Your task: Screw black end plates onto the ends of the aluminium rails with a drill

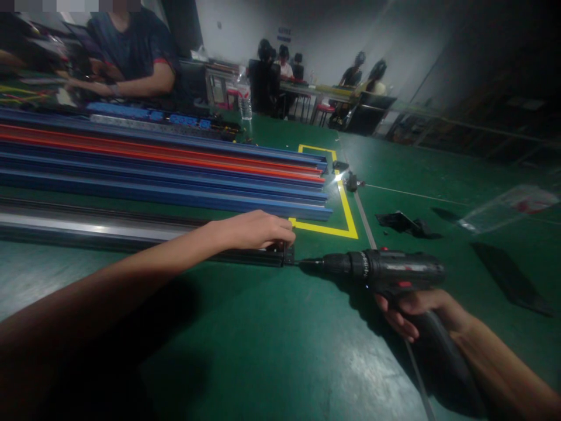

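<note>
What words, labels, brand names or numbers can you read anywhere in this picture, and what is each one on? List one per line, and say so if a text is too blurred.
None can be read.
Blue sign on the far wall: lettering too small and blurred.
Cordless drill in the right hand: a pale plate on its body, no legible brand.
Clear plastic bag on the green table: a red mark, unreadable.

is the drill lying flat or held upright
Lying flat: the drill points sideways, its bit at the end of the dark rail. The right hand grips its handle; the left hand rests on the rail.
</note>
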`<state>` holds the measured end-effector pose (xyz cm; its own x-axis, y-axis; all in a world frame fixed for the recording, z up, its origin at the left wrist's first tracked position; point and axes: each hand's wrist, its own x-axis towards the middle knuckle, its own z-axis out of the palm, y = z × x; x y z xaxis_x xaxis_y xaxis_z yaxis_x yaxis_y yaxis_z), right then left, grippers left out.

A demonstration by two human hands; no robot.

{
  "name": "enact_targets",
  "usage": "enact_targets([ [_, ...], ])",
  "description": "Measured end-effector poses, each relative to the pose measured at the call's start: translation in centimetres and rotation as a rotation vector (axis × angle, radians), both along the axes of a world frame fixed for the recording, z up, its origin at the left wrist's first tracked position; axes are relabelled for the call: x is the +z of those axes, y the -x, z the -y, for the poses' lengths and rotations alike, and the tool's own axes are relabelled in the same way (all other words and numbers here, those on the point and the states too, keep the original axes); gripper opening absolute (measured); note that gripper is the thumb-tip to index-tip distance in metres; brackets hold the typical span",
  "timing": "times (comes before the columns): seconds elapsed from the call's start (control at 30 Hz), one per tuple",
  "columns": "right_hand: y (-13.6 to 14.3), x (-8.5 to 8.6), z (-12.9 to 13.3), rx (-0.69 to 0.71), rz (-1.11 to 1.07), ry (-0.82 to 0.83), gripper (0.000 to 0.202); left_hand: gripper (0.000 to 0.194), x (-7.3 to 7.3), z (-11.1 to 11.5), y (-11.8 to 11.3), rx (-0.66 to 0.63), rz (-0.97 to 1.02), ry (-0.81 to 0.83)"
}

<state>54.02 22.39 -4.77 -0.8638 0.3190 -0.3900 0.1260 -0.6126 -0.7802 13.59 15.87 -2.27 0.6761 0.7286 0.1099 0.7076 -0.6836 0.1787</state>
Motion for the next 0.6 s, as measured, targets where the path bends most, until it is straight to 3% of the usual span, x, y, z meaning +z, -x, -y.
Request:
enact_targets([
  [0.2,0.0,0.2,0.0,0.010,0.020,0.003,0.029,0.024,0.0,0.0,0.0,-0.003,0.012,0.005],
  [0.43,-0.8,-1.2,-0.3,-0.014,-0.020,0.014,0.031,0.023,-0.1,0.0,0.1,-0.004,0.065,0.013],
  [0.6,-0.2,-0.5,-0.3,0.004,0.008,0.022,0.033,0.025,0.1,0.0,0.0,0.002,0.031,0.015],
])
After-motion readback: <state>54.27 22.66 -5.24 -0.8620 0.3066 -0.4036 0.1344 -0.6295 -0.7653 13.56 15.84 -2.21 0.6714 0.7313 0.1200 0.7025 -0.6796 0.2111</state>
